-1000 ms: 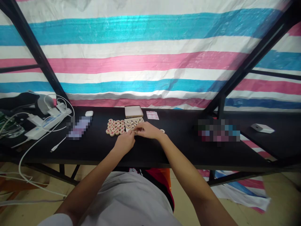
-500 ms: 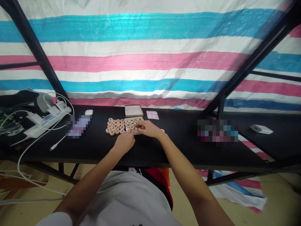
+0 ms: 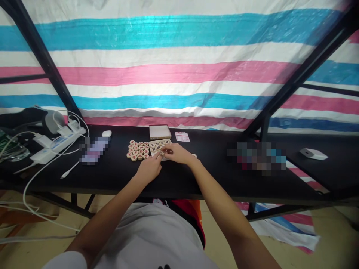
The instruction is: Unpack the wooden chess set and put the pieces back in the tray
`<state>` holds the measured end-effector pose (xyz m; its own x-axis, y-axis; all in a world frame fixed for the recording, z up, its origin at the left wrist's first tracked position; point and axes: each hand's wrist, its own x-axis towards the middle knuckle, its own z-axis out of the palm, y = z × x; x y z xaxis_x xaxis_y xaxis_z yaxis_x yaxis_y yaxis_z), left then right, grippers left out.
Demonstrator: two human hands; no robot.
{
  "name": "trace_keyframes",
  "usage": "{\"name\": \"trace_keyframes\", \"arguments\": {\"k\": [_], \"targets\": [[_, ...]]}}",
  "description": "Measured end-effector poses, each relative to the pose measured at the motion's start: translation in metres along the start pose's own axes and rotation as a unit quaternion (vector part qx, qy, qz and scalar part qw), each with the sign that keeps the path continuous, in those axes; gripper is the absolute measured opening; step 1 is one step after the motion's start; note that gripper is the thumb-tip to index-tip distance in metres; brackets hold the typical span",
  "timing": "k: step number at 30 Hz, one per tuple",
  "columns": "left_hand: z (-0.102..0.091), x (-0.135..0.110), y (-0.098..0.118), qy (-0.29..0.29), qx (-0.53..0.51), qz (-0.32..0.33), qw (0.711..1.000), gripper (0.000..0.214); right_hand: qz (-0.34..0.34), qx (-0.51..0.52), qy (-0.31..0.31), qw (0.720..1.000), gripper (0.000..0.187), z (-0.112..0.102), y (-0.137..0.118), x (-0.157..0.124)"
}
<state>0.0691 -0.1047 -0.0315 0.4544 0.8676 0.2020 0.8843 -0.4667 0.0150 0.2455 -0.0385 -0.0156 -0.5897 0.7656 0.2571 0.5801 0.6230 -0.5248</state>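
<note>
The right hand [image 3: 177,154] lay palm down on the black surface [image 3: 196,175], its fingertips [image 3: 165,151] pinched together at the near edge of a small tray [image 3: 159,146] of round wooden game pieces; it seemed to grip one piece, though the piece itself was too small and too covered to make out. The left hand [image 3: 150,169] rested just beside it, loosely curled, with its forefinger stretched toward the same near corner of the tray, tip almost meeting the right fingertips. Whether the left hand held anything could not be told.

The tray sat near the middle of the surface, and the pieces in it bore dark marks. Touching its left side lay a tight cluster of loose pieces with red marks [image 3: 138,150], set in rows flat on the surface. One single piece [image 3: 194,155] lay apart, just right of the right wrist.

Behind the tray stood a shallow box [image 3: 159,132], and to its right a small pink-and-white card [image 3: 182,136]. Farther left were a white earbud case [image 3: 106,133], a power strip [image 3: 53,146] with white cables trailing off the edge, and far right a flat white device [image 3: 312,153]. A striped tarpaulin [image 3: 179,71] hung behind it all.
</note>
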Motion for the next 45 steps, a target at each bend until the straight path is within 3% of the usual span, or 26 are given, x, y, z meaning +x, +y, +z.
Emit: {"name": "trace_keyframes", "arguments": {"k": [8, 17, 21, 24, 28, 33, 41, 45], "targets": [[-0.003, -0.007, 0.004, 0.051, -0.027, -0.033, 0.998, 0.036, 0.0, -0.014, 0.076, 0.997, 0.009, 0.01, -0.009, 0.008], [0.002, -0.015, 0.003, 0.066, -0.023, 0.006, 0.998, 0.026, -0.111, -0.094, -0.016, 0.989, 0.018, 0.022, 0.0, 0.019], [0.003, -0.015, 0.004, 0.072, -0.026, -0.006, 0.997, 0.028, -0.101, -0.124, 0.036, 0.986, 0.022, 0.023, 0.002, 0.018], [0.003, -0.016, 0.004, 0.074, -0.028, -0.011, 0.997, 0.033, -0.089, -0.087, 0.075, 0.989, 0.022, 0.021, 0.003, 0.015], [0.003, -0.017, 0.003, 0.073, -0.028, -0.009, 0.997, 0.033, -0.123, -0.046, 0.024, 0.991, 0.03, 0.022, 0.003, 0.015], [0.003, -0.017, 0.001, 0.079, -0.038, 0.0, 0.996, 0.032, -0.121, -0.091, -0.021, 0.988, 0.03, 0.028, 0.0, 0.018], [0.006, -0.017, 0.0, 0.091, -0.046, 0.003, 0.995, 0.029, -0.039, -0.052, 0.133, 0.989, 0.035, 0.0, 0.007, 0.005], [0.006, -0.017, 0.0, 0.097, -0.05, 0.002, 0.994, 0.03, 0.029, -0.041, 0.161, 0.986, 0.03, -0.012, 0.023, 0.0]]}}
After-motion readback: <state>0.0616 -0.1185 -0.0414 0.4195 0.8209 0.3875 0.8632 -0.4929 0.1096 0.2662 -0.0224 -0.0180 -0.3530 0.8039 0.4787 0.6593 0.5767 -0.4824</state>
